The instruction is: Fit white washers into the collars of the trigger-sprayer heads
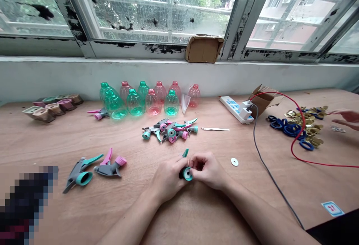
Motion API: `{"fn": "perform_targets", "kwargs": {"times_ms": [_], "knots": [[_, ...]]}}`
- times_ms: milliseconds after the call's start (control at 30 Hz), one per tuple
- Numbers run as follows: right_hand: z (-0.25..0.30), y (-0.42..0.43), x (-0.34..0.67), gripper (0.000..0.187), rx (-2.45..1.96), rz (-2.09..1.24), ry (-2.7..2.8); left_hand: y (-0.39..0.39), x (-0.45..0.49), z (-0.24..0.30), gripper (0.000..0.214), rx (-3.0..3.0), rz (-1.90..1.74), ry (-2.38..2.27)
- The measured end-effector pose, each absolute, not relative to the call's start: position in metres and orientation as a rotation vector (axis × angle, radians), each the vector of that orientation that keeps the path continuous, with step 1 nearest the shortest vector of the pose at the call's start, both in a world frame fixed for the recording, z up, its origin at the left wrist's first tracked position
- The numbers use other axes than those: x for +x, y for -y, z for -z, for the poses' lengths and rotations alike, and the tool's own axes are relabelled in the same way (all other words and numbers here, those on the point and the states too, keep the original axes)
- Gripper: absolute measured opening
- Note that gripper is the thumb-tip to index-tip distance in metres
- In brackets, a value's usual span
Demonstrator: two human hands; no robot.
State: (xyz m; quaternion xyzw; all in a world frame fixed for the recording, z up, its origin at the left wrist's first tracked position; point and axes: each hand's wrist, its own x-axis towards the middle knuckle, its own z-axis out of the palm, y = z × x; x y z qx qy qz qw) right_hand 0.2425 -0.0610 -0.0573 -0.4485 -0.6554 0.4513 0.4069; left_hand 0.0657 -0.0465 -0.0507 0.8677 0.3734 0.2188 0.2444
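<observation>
I observe both hands at work above the counter [53, 140]. The left hand [168, 175] grasps a green-collared spray head [187, 174], its collar mouth facing the person. The right hand [209, 170] has its fingers bunched at that collar; I cannot tell whether they pinch anything. A white disc [235, 162] lies flat to the right; a heap of spray heads [171, 132] lies beyond, before the bottles [136, 104].

Teal-collared spray head [187, 174] between both hands [169, 174]
</observation>
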Motion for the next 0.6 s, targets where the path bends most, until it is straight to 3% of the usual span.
{"fn": "perform_targets", "kwargs": {"times_ms": [600], "knots": [[0.0568,0.0622,0.2481,0.008,-0.934,-0.68,1.935,0.0475,0.0639,0.0525,0.011,2.32,-0.627,-1.088]]}}
